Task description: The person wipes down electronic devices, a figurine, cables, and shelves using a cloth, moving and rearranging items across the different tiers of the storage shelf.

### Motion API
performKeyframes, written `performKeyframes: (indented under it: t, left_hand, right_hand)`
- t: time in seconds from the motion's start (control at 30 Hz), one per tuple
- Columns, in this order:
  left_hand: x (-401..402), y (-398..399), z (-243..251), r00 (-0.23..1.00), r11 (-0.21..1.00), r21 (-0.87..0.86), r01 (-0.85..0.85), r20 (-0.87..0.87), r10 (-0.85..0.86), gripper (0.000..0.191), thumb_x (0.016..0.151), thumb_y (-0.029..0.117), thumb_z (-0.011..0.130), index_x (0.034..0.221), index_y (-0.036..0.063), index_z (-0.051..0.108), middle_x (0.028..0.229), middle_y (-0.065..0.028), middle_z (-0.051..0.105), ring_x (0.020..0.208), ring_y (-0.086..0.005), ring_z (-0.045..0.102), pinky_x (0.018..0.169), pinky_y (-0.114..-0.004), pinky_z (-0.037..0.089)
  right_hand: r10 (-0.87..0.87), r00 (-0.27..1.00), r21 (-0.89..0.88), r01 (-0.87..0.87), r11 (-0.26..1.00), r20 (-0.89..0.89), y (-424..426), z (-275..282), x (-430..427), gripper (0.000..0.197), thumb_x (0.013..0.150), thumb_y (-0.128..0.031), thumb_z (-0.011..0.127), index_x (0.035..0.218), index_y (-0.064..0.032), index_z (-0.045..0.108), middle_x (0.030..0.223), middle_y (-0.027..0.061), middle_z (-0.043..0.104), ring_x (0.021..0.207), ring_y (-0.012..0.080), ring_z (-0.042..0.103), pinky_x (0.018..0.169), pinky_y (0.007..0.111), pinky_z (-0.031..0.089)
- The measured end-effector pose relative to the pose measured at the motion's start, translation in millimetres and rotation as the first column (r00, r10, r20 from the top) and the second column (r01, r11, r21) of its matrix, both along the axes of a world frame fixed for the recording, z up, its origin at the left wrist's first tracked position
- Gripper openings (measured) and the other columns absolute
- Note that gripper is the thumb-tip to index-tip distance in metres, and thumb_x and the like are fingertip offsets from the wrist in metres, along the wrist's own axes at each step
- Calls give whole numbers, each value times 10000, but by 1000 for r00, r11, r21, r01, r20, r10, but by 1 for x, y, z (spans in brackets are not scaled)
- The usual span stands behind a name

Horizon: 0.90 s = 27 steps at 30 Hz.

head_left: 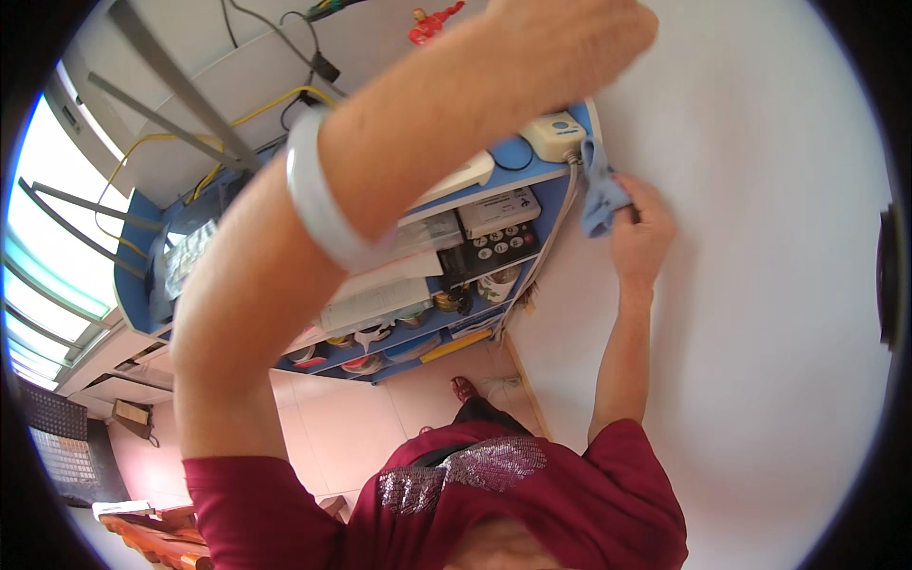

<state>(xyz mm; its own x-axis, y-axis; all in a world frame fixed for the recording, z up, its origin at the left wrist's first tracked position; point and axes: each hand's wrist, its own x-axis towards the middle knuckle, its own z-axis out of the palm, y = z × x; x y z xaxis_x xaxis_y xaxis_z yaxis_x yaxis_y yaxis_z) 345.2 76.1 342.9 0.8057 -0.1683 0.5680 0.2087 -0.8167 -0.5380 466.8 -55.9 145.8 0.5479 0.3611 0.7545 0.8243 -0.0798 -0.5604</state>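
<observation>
My right hand grips a crumpled light-blue cloth beside the white wall. Touching or very near the cloth is a cream plastic device with a blue round mark and a thick grey cable. My left hand is raised high across the top of the view, blurred. Its fingers are mostly hidden or cut off, so I cannot tell whether it holds anything. A pale bangle circles my left forearm, which covers part of the blue-edged shelf unit.
On the shelves are a black telephone keypad, a white box, papers and several small containers. A red figurine stands at the top. Grey antennas and yellow cables are at left. A dark object sits at the right rim.
</observation>
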Motion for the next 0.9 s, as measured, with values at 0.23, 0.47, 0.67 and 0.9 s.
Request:
performKeyframes:
  t: [0.23,0.47,0.67,0.9]
  left_hand:
    - [-145,-49,-85,945,884,-340,322,165,-281,187,643,102,672,814,46,624,641,-54,558,580,-221,533,498,-352,405]
    - [-276,-73,-187,995,655,-749,99,79,-60,103,777,154,674,810,69,627,607,-51,556,536,-222,567,480,-337,439]
    - [-387,-98,-286,879,325,-897,-300,-126,461,85,816,153,647,800,73,671,654,-119,629,557,-296,608,505,-377,471]
    - [-388,-144,-307,725,87,-898,-432,-288,625,117,837,172,635,798,69,675,667,-114,641,562,-277,623,514,-359,481]
  right_hand:
    - [-146,811,93,113,989,566,51,56,-48,292,689,83,547,933,-28,664,1081,129,596,982,300,563,852,395,458]
    - [37,801,-179,88,980,598,60,56,-31,202,725,-30,598,926,-17,626,1023,123,588,929,325,534,823,403,440]
    - [34,857,-325,157,933,513,33,75,-51,186,741,-17,584,922,-20,623,983,118,569,889,326,539,814,396,449]
    - [115,696,-337,192,922,709,65,28,-92,201,671,17,586,866,31,633,985,108,555,979,300,485,822,371,465]
